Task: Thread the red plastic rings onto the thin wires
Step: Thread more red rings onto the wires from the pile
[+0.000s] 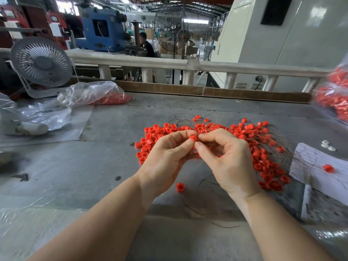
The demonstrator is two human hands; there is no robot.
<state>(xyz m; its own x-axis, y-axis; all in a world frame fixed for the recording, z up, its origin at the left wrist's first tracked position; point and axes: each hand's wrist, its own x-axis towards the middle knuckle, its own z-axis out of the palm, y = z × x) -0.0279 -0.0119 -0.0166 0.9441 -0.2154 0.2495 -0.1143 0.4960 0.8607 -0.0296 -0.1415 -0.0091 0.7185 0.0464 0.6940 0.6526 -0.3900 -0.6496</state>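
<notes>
Item: red ring [193, 138], pinched by left hand [165, 159] fingertips; right hand [227, 157] fingers pinch thin wire [202, 134]. Risk: wire tip misses hole, bends; ring slips into pile [250, 146].

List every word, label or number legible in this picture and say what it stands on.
No text can be read.
Lined paper sheet at the right: faint marks, too blurred to read.
White papers on the red machine at the far left: too small to read.
Yellow sticker on the blue machine: too small to read.
</notes>
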